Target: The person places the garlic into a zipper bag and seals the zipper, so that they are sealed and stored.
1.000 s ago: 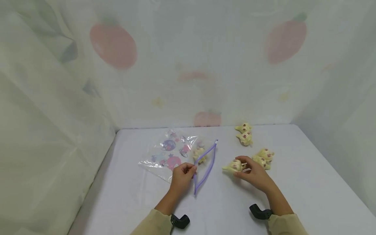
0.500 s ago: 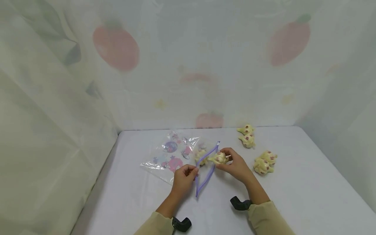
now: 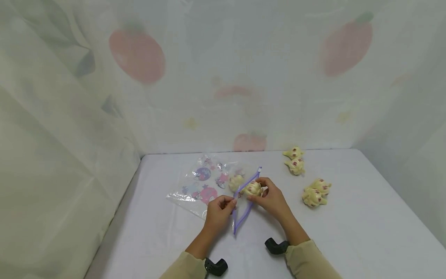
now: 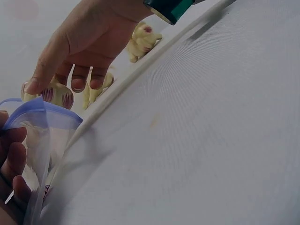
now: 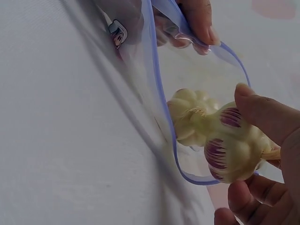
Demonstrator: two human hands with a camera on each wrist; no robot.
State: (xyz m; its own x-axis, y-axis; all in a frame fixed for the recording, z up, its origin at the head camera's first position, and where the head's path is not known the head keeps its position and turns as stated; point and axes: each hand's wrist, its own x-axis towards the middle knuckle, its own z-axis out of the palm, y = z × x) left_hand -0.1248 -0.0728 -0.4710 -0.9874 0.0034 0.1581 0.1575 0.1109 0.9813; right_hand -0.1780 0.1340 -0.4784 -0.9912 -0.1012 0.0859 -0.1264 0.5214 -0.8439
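My left hand [image 3: 219, 211] pinches the purple-edged rim of a clear zip bag [image 3: 193, 190] printed with pink and blue pictures. The bag lies flat on the table, its mouth spread toward the right. Between the thumb and fingers of my right hand [image 3: 271, 197] is a garlic bulb [image 5: 234, 140] with purple streaks, held right at the bag's mouth. Another garlic bulb [image 5: 187, 112] rests inside the bag, just past the held one. In the left wrist view, the held bulb shows above the purple rim [image 4: 47, 110], partly covered by the right thumb.
Two garlic bulbs [image 3: 295, 166] lie together at the back right of the white table [image 3: 355, 224]. Another pair of garlic bulbs [image 3: 313, 197] lies nearer, right of my right hand. A fabric curtain [image 3: 188, 77] with strawberry prints hangs behind the table.
My right hand has carried the garlic bulb leftward from beside the right pair to the bag's mouth. The left hand keeps its pinch on the rim.
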